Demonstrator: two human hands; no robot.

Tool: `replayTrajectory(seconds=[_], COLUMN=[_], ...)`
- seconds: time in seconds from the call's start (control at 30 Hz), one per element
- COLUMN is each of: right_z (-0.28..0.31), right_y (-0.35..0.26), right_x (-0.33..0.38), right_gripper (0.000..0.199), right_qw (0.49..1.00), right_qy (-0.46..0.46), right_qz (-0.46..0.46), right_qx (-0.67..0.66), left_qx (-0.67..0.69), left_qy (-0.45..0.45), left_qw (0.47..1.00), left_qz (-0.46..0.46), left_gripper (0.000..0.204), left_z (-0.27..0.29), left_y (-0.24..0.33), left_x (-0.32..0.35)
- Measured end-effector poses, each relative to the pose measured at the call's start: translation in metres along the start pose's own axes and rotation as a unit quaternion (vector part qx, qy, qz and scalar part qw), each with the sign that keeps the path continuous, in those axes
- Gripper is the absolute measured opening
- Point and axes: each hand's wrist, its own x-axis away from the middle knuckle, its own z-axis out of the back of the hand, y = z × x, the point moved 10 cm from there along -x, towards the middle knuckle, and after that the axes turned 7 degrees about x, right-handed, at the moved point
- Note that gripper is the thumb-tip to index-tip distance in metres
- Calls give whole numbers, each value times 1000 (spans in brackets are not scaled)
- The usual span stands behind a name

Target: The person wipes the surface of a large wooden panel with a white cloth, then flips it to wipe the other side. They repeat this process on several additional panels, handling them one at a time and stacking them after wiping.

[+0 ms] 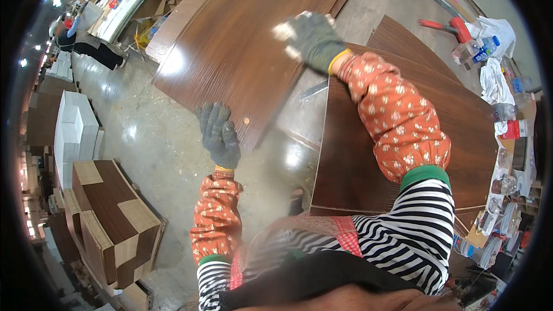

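A long brown wood-grain panel (230,46) slants from the far middle toward me. My left hand (219,137), in a dark grey glove, is closed over its near end, fingers on top and thumb side hidden. Above the panel's right side is my right hand (318,41), gloved and blurred by motion. White cloth (283,31) bunches out around its fingers; the fingertips themselves are hard to make out. A small pale spot (246,121) shows on the panel near my left hand. More brown panels (397,138) lie stacked under my right forearm.
At right are a red-handled hammer-like tool (459,29), plastic bottles (487,49) and white cloths (495,80). Wrapped brown stacks (115,219) and white boards (75,129) stand on the floor at left. Another person (86,46) is far left, near a cluttered table (129,8).
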Motion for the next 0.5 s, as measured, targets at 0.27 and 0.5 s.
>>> replayTrajectory(seconds=[0.27, 0.5], right_z=[122, 136], right_y=[-204, -145], right_x=[111, 144], right_gripper=[42, 35], right_qw=[951, 895], right_qy=[171, 16], right_qz=[241, 80], right_qx=[-92, -439], left_qx=[-37, 6], left_qy=[-8, -33], left_qw=[998, 998], left_qz=[-46, -49], left_gripper=[30, 28], left_z=[-2, -6], left_y=[3, -2], left_x=[1, 4])
